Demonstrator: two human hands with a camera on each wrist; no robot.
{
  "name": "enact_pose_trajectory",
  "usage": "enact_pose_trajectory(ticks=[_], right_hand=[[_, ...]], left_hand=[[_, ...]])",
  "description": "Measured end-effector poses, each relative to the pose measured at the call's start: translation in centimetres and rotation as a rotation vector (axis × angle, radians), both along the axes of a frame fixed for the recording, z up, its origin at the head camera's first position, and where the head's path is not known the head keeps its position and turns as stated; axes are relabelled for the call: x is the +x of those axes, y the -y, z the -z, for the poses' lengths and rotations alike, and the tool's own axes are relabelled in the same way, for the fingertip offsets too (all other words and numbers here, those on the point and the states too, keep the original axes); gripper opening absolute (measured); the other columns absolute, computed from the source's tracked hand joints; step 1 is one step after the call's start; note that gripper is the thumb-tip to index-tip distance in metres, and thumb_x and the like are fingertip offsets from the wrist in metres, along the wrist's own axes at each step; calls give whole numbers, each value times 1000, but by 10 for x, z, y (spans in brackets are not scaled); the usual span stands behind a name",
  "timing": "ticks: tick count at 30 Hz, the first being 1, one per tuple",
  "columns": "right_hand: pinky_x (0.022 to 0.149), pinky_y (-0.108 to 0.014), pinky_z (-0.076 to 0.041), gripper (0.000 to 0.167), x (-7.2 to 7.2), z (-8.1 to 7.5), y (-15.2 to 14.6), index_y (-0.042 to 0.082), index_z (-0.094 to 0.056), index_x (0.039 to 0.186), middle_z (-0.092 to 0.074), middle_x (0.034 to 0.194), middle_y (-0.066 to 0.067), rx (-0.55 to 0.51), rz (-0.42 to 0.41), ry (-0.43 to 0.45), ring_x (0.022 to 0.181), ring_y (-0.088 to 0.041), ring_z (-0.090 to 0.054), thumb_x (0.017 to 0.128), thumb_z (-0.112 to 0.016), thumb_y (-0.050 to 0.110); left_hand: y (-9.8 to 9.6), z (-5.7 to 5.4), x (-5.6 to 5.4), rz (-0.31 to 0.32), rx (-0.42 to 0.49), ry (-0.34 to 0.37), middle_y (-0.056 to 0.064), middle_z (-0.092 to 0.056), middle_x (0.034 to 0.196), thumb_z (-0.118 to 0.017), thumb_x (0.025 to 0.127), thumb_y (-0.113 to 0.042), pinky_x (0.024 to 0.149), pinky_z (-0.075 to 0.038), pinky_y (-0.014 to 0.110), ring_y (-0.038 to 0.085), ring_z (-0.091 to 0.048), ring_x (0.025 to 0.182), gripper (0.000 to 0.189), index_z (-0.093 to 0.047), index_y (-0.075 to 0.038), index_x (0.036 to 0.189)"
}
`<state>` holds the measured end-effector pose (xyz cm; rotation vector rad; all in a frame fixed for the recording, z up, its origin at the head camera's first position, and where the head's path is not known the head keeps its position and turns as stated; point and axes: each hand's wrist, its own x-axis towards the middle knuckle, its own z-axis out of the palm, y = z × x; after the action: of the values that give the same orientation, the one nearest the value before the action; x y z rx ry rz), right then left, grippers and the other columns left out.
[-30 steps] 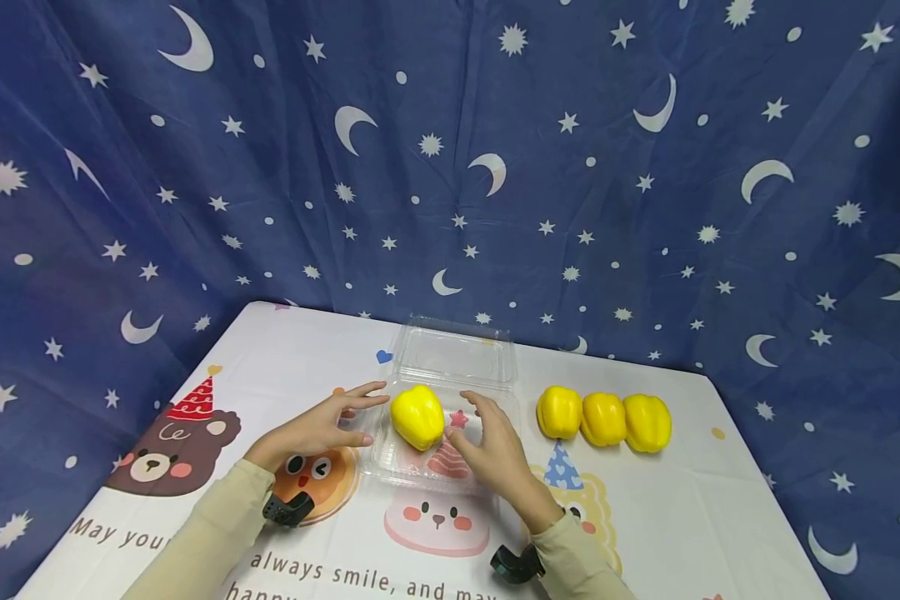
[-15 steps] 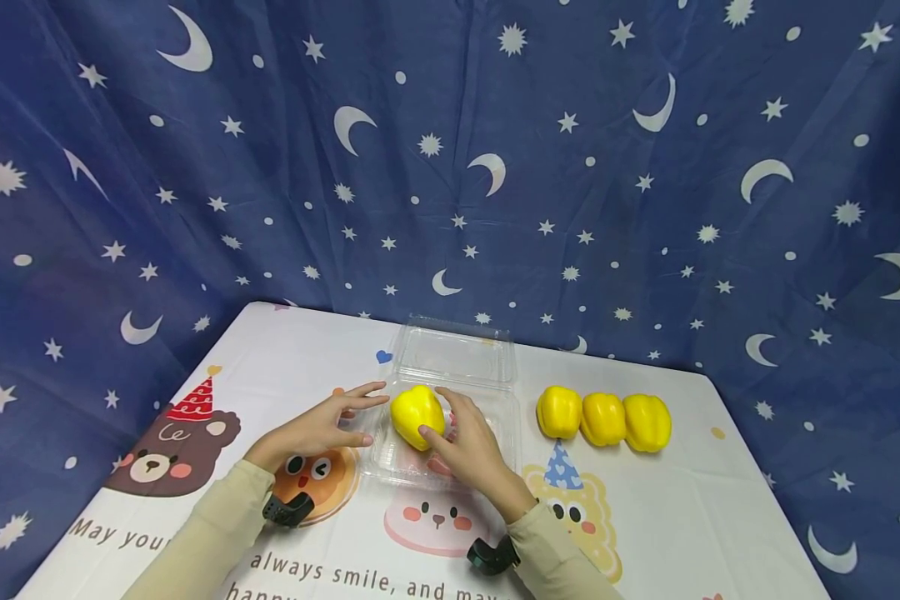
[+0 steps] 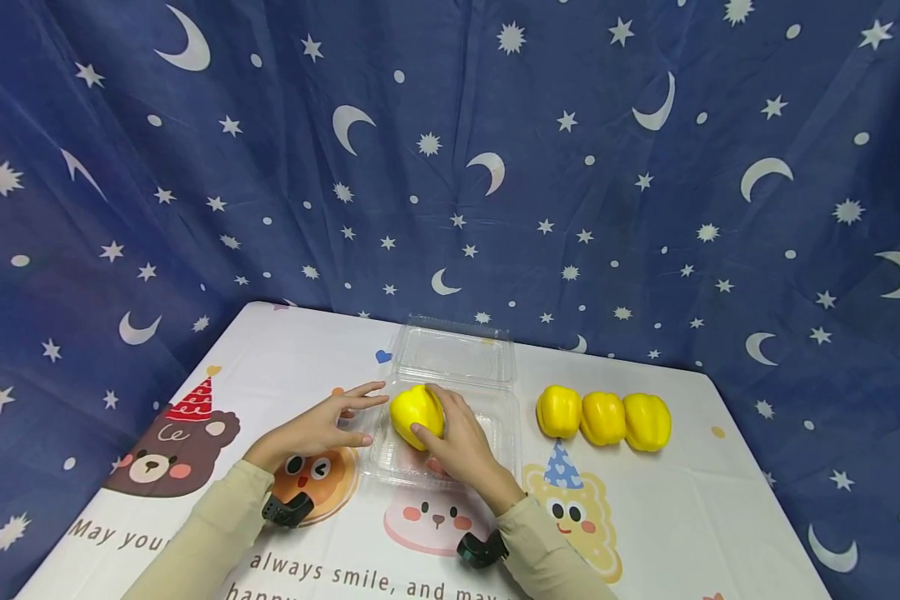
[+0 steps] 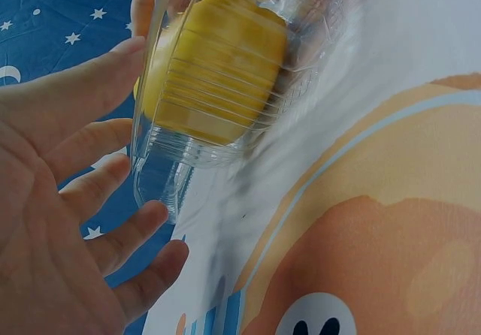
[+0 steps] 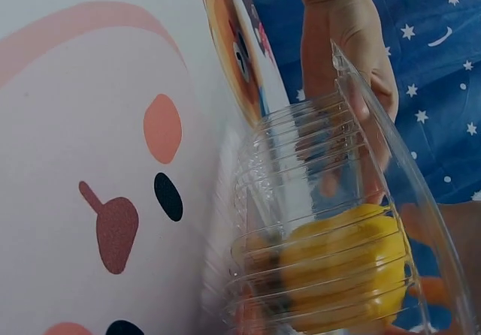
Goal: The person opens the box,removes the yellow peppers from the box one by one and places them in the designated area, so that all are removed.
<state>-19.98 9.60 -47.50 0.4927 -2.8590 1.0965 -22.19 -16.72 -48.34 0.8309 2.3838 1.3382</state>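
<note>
A yellow bell pepper [image 3: 412,414] sits in the left part of a clear plastic clamshell box [image 3: 500,421], whose lid [image 3: 450,352] lies folded back. My right hand [image 3: 459,443] holds the pepper from its right side, thumb in front and fingers behind. At the box's left edge, my left hand [image 3: 317,427] is spread with relaxed fingers and grips nothing. In the left wrist view, the left thumb lies by the box rim [image 4: 143,110]. Through the ribbed wall in the right wrist view, the pepper [image 5: 342,271] shows, while the right hand is only partly visible.
Three more yellow bell peppers [image 3: 603,418] stand in a row on the table, right of the box. A white tablecloth [image 3: 697,508] with cartoon prints covers the table. Behind its far edge hangs a blue curtain [image 3: 525,275] with moons and stars.
My right hand has moved left across the box and closed in on the pepper. The left hand, the box and the row of peppers have stayed in place.
</note>
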Motion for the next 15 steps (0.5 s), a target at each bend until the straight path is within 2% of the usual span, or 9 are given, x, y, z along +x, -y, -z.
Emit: enact_pose_trajectory(ticks=[15], right_hand=[[106, -53, -50, 72, -3, 4, 0, 14, -45, 151, -57, 145, -12, 16, -9, 8, 128, -32, -59, 88, -76, 30]], left_hand=[[-1, -2, 1, 8, 6, 2, 16, -24, 168, -73, 92, -22, 115, -34, 69, 47, -25, 152, 68, -45, -5, 152]])
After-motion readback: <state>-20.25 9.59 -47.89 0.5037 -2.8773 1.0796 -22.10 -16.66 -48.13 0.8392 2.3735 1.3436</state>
